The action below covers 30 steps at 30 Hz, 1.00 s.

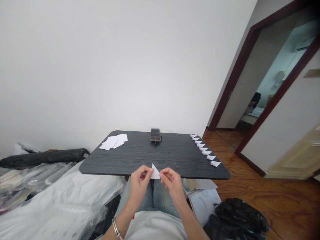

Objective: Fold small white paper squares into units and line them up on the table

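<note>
Both hands are raised just in front of the table's near edge, pinching a folded white paper triangle (pixel 155 173) between them. My left hand (pixel 139 184) grips its left side, and my right hand (pixel 172 184) holds its lower right corner. Along the right edge of the dark grey wood-grain table (pixel 140 160) runs a slanted row of several small folded white paper pieces (pixel 203 146). Loose white paper sheets (pixel 112 142) lie at the far left of the tabletop, well beyond my hands.
A smartphone (pixel 155 135) with a cable stands at the table's far edge. Crinkled plastic and bubble wrap (pixel 52 206) pile up on the left, and a black plastic bag (pixel 236 216) sits on the wooden floor (pixel 275 196) at lower right. A doorway (pixel 250 76) opens on the right.
</note>
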{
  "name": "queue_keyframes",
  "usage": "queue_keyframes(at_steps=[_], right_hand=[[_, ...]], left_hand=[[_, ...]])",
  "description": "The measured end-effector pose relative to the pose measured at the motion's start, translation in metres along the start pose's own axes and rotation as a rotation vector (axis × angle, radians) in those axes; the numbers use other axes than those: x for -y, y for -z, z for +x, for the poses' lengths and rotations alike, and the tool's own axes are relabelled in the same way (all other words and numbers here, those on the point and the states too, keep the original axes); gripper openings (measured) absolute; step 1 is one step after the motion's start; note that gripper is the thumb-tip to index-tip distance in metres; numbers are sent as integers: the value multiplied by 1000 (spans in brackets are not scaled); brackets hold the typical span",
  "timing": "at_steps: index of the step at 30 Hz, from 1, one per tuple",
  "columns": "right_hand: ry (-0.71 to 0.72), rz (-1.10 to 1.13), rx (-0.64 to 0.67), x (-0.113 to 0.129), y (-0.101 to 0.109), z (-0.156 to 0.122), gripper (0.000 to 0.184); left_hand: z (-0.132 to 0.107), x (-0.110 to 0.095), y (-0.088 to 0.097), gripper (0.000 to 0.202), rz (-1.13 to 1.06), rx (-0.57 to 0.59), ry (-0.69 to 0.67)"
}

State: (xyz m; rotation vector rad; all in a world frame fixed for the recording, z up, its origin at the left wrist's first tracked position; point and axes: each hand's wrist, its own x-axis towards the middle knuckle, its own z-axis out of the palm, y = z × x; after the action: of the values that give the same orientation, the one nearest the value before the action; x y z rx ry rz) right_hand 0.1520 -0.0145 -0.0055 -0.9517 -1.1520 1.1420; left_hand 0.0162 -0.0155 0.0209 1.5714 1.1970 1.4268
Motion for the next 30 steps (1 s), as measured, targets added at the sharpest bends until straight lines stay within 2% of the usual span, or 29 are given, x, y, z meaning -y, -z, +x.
queue_keyframes(at_steps=[3,9,12,16,20,26,30], right_hand=[[-10,-9,30,0,1,0,17],[126,-102,33,0,1,1,19],[110,-47,45,3,1,0,22],[81,21,97,11,-2,-2,25],[73,2,99,15,-3,-4,24],[67,-41,70,14,-3,-4,27],[16,-34,146,12,-2,-3,25]], left_hand=[[0,1,-1,26,-13,12,5],[-3,3,-3,25,70,25,-60],[-1,4,-4,25,-7,53,-59],[5,6,-3,26,-228,123,10],[9,6,1,23,-334,194,120],[11,4,7,26,-383,221,243],[12,2,9,27,-317,211,224]])
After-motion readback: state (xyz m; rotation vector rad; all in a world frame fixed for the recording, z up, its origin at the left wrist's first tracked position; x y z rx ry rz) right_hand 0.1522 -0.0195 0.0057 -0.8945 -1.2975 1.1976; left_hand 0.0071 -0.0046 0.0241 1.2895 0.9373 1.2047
